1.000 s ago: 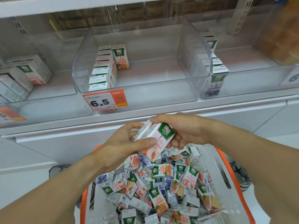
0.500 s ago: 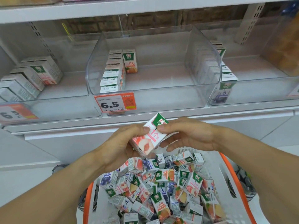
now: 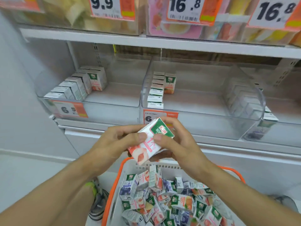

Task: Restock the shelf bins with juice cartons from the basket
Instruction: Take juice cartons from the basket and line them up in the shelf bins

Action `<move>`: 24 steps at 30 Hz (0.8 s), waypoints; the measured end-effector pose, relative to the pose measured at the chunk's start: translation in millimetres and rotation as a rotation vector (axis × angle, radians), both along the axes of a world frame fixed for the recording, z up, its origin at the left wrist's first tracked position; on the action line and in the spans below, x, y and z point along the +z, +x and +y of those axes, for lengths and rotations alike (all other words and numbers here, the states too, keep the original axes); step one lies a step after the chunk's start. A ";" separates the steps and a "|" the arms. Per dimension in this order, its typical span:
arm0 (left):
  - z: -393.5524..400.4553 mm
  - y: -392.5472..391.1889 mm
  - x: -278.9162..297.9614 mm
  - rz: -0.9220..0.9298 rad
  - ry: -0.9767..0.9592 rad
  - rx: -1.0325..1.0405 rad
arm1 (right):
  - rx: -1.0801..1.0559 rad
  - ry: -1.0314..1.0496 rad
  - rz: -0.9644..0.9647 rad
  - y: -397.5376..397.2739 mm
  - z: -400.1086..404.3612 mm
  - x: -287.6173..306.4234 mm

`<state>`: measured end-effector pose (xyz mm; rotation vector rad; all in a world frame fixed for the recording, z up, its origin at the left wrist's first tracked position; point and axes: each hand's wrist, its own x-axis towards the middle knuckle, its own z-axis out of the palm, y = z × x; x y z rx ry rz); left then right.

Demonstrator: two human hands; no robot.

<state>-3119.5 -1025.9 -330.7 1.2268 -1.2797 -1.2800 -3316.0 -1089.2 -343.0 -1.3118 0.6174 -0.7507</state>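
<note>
Shelf bins (image 3: 202,111) at 12 o'clock sit part-filled; basket (image 3: 117,176) at 6 holds loose cartons. Left hand (image 3: 114,142) and right hand (image 3: 177,144) both pinch one peach carton (image 3: 151,142) at centre, above basket. Best: square it upright, match peach row at 10 (likely left bin). Right bin contents blurred; price tag part hidden.

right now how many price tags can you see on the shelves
5. Three on the top shelf: 9.9, 16.8, 16.8. Two on the lower bins: left bin tag, middle bin tag, partly behind the carton. More may lie outside the frame.
</note>
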 end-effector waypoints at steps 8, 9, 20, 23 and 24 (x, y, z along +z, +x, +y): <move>19.6 74.8 32.3 0.462 -0.215 0.493 | -0.181 -0.479 -0.047 126.4 -8.5 51.0; 16.5 84.2 33.1 0.436 -0.245 0.569 | -0.182 -0.523 -0.050 143.1 -13.9 55.4; -35.8 174.0 -16.3 -0.718 -0.358 0.890 | -0.303 -0.861 0.403 275.6 -152.4 38.3; -37.7 177.3 -23.7 -0.715 -0.418 0.913 | -0.167 -0.885 0.579 304.4 -176.1 20.7; -37.2 178.8 -27.9 -0.723 -0.445 0.904 | -0.146 -0.890 0.610 313.5 -180.7 14.7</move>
